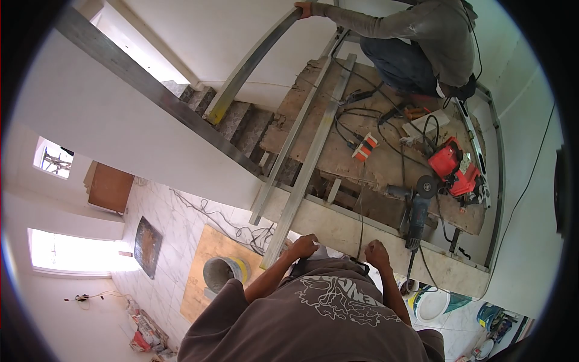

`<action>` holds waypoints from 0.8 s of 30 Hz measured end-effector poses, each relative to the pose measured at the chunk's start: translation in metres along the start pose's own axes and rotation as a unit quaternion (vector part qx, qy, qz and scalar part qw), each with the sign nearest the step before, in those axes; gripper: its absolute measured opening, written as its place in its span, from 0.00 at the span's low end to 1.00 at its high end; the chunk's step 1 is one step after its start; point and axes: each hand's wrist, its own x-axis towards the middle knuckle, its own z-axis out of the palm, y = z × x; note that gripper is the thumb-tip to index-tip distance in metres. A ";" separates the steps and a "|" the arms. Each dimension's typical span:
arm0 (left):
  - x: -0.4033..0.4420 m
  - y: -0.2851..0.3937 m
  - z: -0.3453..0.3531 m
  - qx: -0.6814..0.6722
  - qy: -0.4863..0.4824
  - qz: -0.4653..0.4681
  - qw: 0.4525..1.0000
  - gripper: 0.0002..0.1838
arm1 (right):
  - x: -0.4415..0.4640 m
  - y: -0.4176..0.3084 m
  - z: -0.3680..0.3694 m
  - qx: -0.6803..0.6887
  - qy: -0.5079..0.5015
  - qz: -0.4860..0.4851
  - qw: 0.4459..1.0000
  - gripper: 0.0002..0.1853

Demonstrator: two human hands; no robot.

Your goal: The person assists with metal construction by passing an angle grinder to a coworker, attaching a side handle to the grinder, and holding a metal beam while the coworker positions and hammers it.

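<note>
Angle grinder lies right of centre; a snag on its cord could drag it off the ledge. Left hand, right hand curled; can't tell whether holding anything.

My left fingers and right fingers curl inward, hiding my palms, so I cannot tell whether either hand holds anything. My shirt covers my legs and runs off the bottom edge. The top edge cuts away the head of the co-worker. Markings on the red machine are too small for me to read.
</note>
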 end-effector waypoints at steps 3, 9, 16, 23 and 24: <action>0.000 -0.001 0.002 -0.003 0.006 0.001 1.000 0.20 | 0.000 0.002 0.002 0.008 0.002 0.008 1.000 0.12; 0.001 -0.009 0.008 -0.003 0.005 -0.009 1.000 0.21 | 0.000 -0.001 0.000 0.003 0.010 -0.008 1.000 0.12; 0.001 -0.012 0.008 -0.006 0.003 -0.020 1.000 0.20 | -0.001 -0.002 0.001 0.003 0.014 -0.003 1.000 0.12; -0.002 -0.001 0.002 -0.009 -0.002 -0.017 1.000 0.20 | 0.000 0.002 0.003 0.020 0.013 0.016 1.000 0.12; -0.001 -0.001 0.002 -0.008 -0.006 -0.015 1.000 0.20 | 0.000 0.004 0.004 0.013 0.019 0.013 1.000 0.12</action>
